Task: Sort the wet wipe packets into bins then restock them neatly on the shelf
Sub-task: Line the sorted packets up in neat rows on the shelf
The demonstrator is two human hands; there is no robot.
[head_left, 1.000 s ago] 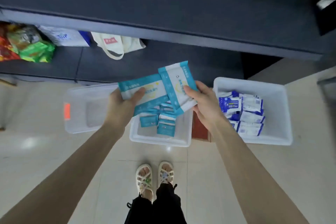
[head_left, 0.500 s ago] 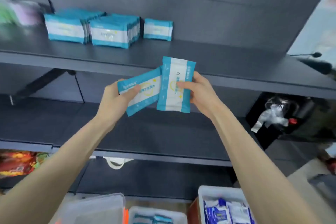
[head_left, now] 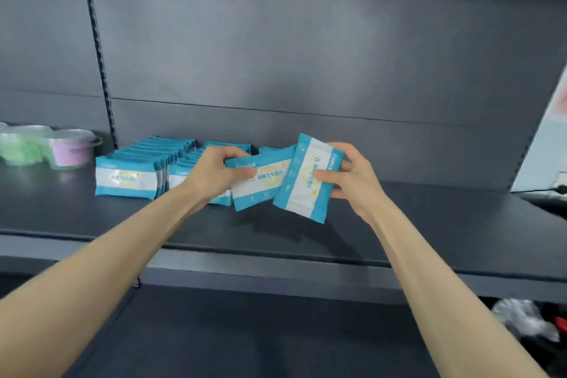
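Currently, on view:

1. left hand [head_left: 214,172]: fingers curled round one teal-and-white wipe packet [head_left: 264,181], held roughly level at centre of frame.
2. right hand [head_left: 352,175]: gripping a second packet [head_left: 306,181], tilted on end, its edge overlapping the first.
3. Both pkts hang above the dark shelf [head_left: 399,224] and are not yet set down.
4. stocked rows [head_left: 125,178]: centre-left, pkts standing on edge w/ fronts facing out. The left hand hides the right end of the nearer row.
5. clear tubs [head_left: 70,147]: green and pink contents, far left (not part of this job).

Step in hand, as judged: adding these two to the row. To do it well:
- turn the right-hand pkt to match the row's orientation
- stand each pkt upright, label fwd
- slide it snug against the last pkt
- place one at a time so the row doesn't topple
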